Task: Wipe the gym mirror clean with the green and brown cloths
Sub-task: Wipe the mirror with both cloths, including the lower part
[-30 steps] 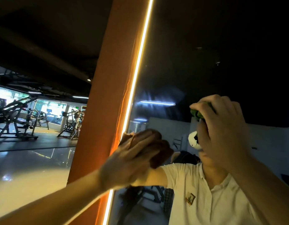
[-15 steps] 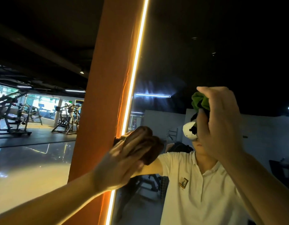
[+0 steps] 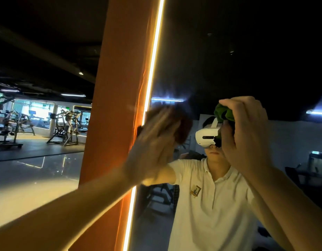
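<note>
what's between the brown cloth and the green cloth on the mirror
Nothing solid: in the head view only bare mirror lies between the brown cloth and the green cloth, showing the reflected white headset.

dim room | glaring light strip (image 3: 153,60) | left hand (image 3: 156,142) motion-blurred

Mirror: I'm seeing the dark mirror (image 3: 247,51) fill the right of my view, with a lit strip (image 3: 153,69) along its left edge.
On it, left: brown cloth (image 3: 182,127), blurred, under the flat fingers of the left hand (image 3: 156,142), just beside the strip.
On it, right: green cloth (image 3: 224,112), bunched in the curled right hand (image 3: 247,134); contact unclear.
Floor: glossy floor (image 3: 30,178) at far left, carrying gym machines (image 3: 66,127).
</note>
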